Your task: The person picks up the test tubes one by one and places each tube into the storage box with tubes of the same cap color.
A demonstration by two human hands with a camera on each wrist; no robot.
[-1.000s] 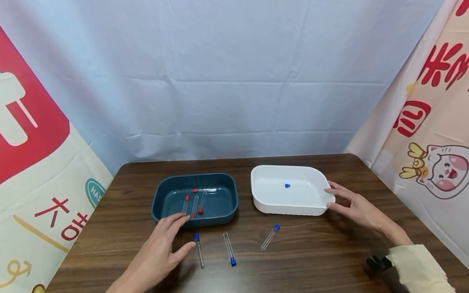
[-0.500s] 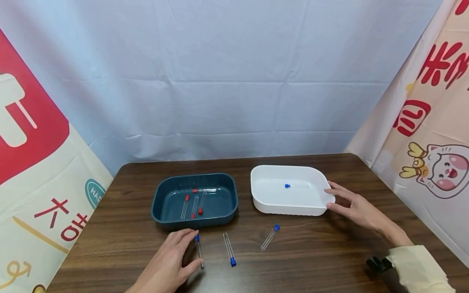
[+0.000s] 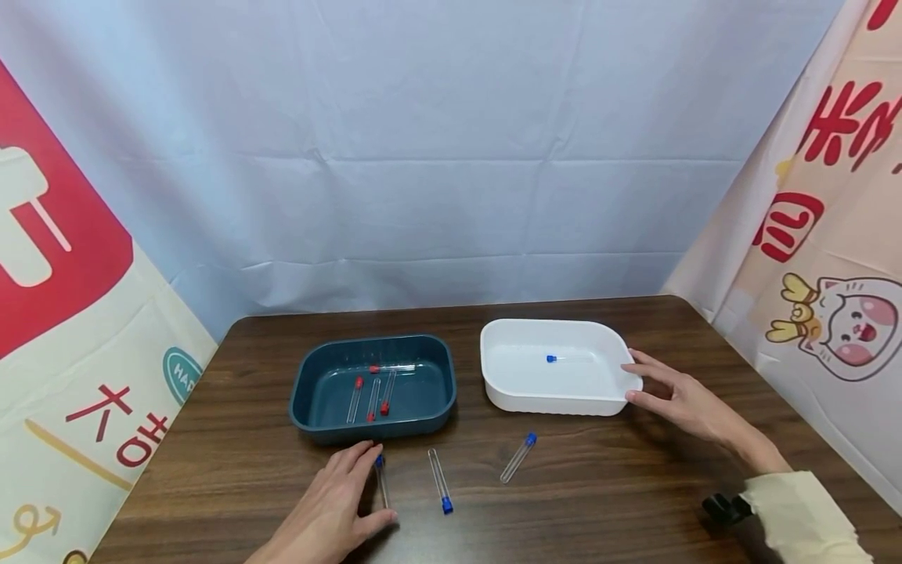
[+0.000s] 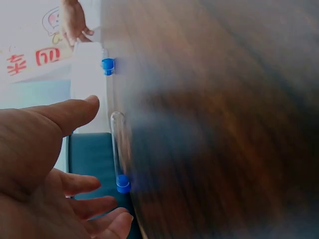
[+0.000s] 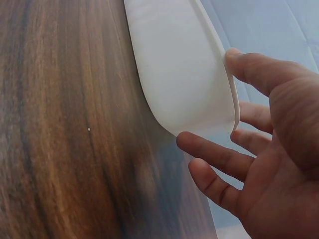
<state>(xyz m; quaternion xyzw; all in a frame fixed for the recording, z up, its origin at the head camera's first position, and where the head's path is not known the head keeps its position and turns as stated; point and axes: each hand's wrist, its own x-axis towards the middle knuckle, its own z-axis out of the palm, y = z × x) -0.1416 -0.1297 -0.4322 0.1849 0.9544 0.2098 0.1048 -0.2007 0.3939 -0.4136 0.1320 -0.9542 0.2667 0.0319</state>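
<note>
My left hand [image 3: 334, 501] spans a clear test tube with a blue cap [image 3: 383, 486] lying on the table, fingertips near the cap and thumb near the rounded end. In the left wrist view, a gap shows between the thumb and this test tube [image 4: 118, 149], so no grip is visible. My right hand [image 3: 680, 398] rests its fingertips on the right end of a white plastic bin [image 3: 557, 405]; the right wrist view has them spread along the bin's wall [image 5: 184, 64]. One blue-capped test tube [image 3: 553, 359] lies inside that bin.
A dark teal bin [image 3: 384, 430] stands left of the white one and holds several red-capped test tubes [image 3: 373, 398]. Two more blue-capped test tubes lie on the wooden table, one in the middle [image 3: 440, 482] and another test tube [image 3: 518, 458] before the white bin.
My left hand has come down and right from the teal bin's front edge to the nearest blue-capped test tube. My right hand stays at the white bin.
</note>
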